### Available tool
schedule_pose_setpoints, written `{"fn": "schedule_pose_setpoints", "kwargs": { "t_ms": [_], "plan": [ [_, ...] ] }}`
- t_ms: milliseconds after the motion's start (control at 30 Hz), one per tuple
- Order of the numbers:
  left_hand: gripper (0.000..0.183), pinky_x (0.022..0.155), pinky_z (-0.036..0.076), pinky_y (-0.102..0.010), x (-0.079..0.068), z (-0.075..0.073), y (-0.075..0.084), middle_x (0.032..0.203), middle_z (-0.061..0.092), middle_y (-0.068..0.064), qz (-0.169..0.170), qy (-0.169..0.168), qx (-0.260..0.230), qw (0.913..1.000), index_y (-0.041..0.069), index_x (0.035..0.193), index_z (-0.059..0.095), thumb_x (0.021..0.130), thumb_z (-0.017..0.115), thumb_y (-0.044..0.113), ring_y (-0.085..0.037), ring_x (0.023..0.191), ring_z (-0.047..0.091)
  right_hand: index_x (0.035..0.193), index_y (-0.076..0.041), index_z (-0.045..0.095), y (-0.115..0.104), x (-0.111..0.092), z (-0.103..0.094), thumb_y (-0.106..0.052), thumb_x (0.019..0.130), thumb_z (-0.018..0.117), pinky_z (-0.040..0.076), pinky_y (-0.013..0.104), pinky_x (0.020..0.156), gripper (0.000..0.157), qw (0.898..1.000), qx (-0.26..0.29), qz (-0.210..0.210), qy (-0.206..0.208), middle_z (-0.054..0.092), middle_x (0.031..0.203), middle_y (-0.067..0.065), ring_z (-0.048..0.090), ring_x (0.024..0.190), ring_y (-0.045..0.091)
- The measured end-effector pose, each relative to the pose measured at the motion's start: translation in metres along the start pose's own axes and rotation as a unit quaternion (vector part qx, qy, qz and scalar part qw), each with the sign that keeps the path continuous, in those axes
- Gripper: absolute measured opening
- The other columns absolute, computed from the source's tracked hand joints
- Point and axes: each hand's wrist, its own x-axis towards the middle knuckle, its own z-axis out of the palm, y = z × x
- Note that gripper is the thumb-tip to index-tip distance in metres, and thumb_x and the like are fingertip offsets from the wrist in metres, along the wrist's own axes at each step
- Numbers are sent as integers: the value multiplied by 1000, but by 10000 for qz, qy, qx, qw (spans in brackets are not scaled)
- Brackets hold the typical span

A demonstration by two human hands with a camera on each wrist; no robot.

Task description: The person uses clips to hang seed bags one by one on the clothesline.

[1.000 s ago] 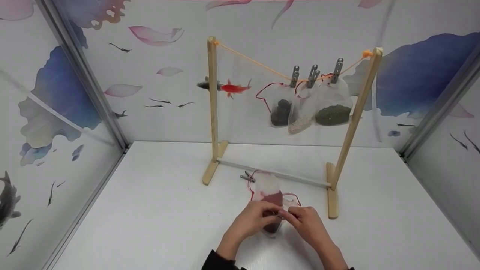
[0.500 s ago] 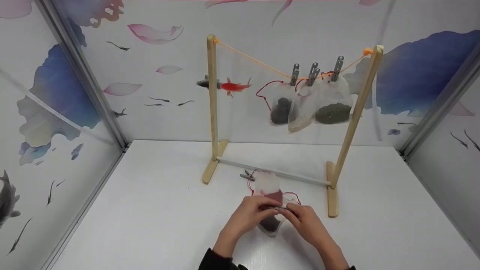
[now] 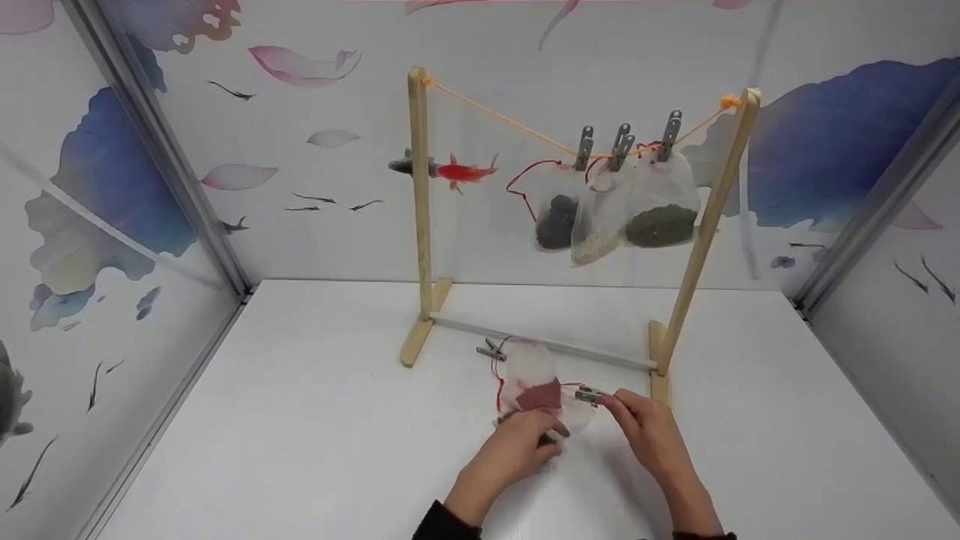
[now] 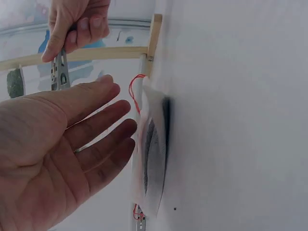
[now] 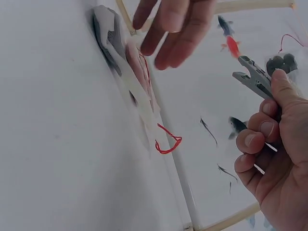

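My right hand (image 3: pixel 654 427) pinches a grey clothespin (image 3: pixel 589 394) between thumb and fingers; in the right wrist view the clothespin's (image 5: pixel 255 77) free ends stand apart with nothing between them. My left hand (image 3: pixel 519 444) is over the near end of the pouches on the table; its fingers are extended and hold nothing in the left wrist view. Beneath and beside it lie sheer white drawstring pouches, one with dark red contents (image 3: pixel 541 394), another (image 5: pixel 110 38) with dark contents. Part of them is hidden by the left hand. A second clothespin (image 3: pixel 490 349) lies by their far end.
Behind stands a wooden rack (image 3: pixel 418 210) with an orange cord (image 3: pixel 499 116) sagging between its posts. Clothespins hold several pouches on it: dark lumps (image 3: pixel 556 223), pale grains (image 3: pixel 598 246), green contents (image 3: pixel 660 226). A grey bar (image 3: pixel 600 357) joins the rack's feet on the white table (image 3: pixel 315 435).
Both hands were together over the pouches. My right hand has moved right with the clothespin, and my left hand has let go of it and dropped slightly.
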Motion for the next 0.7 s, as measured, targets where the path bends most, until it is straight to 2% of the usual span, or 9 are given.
{"fn": "schedule_pose_setpoints", "kwargs": {
  "t_ms": [100,200,300,500,600,700],
  "plan": [
    [16,94,52,-25,-1,5,0,112,74,5,253,-214,643,9974,16,107,76,91,72,15,-10,108,67,71,-18,56,0,1,-1,-18,97,64,29,19,52,27,9999,-20,77,-72,37,63,-11,34,56,1],
    [14,98,51,-27,-2,6,-1,111,74,5,319,-197,1036,9939,17,103,77,89,74,15,-13,110,67,73,-17,58,-2,1,-1,-20,98,63,30,20,53,26,9997,-51,161,-185,38,63,-11,35,57,1],
    [13,93,52,-27,-3,7,-4,106,74,5,242,32,1289,9914,17,97,77,84,79,16,-15,104,67,75,-14,60,-3,2,0,-20,98,63,30,20,53,24,9994,-95,225,-248,38,63,-10,35,56,1],
    [17,69,49,-22,-2,7,-5,83,69,4,-115,528,1606,9855,14,82,71,76,84,6,-11,77,60,80,-9,65,-4,2,2,-19,97,64,31,19,53,21,9987,-117,213,-456,41,62,-10,36,56,1],
    [16,64,49,-20,-2,5,-5,80,70,4,-209,701,1599,9844,14,83,71,78,80,1,-8,73,61,79,-9,64,-3,2,2,-20,97,64,31,19,53,22,9985,-110,117,-518,40,62,-11,36,56,0],
    [15,67,52,-21,-3,4,-7,86,72,3,-153,831,1663,9825,15,90,73,83,74,2,-9,77,65,77,-12,63,-1,1,2,-21,97,64,30,19,52,22,9986,-133,26,-516,40,61,-12,35,55,0]
  ]
}}
